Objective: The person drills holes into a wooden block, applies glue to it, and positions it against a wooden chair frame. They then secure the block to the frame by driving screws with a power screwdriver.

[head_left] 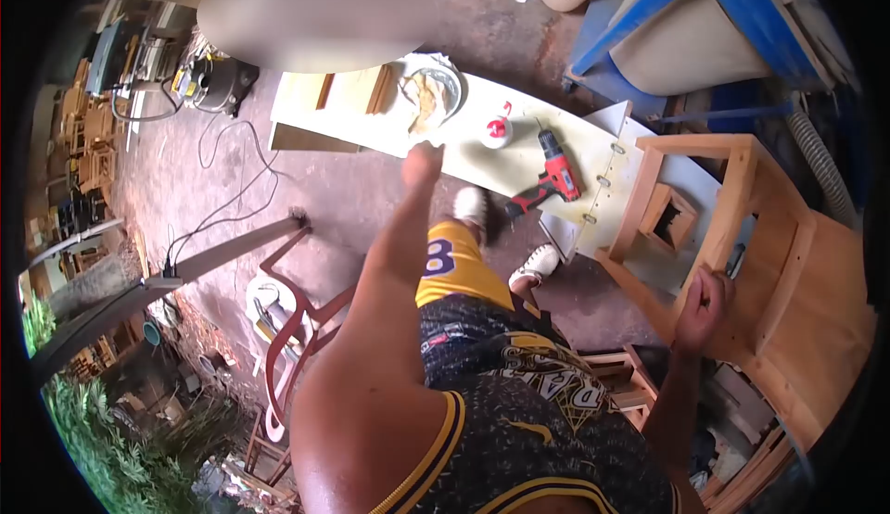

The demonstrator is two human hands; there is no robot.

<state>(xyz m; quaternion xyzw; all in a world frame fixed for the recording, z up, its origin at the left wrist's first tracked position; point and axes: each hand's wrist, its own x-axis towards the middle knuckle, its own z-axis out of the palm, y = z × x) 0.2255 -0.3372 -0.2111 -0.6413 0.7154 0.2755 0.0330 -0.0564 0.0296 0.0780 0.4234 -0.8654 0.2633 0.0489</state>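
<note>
My left hand (424, 164) is stretched forward with its fingers curled closed, at the near edge of a long white board (473, 169). Whatever it may be pinching is hidden. Just beyond it lies a round basin (452, 93) with a crumpled, stained cloth (428, 106) in it. To the right stand a white bottle with a red label and nozzle (498, 132) and a red and black cordless drill (559, 178). My right hand (705, 308), its fingers curled in, is beside a wooden chair frame (740, 208); any object in that hand cannot be made out.
Wooden pieces (357, 90) rest on the board's left end. Left of me are a reddish curved frame (298, 315), a dark beam (232, 245), and a loose cable (264, 185) on the floor. A blue machine (681, 13) and a hose (820, 166) stand at the upper right.
</note>
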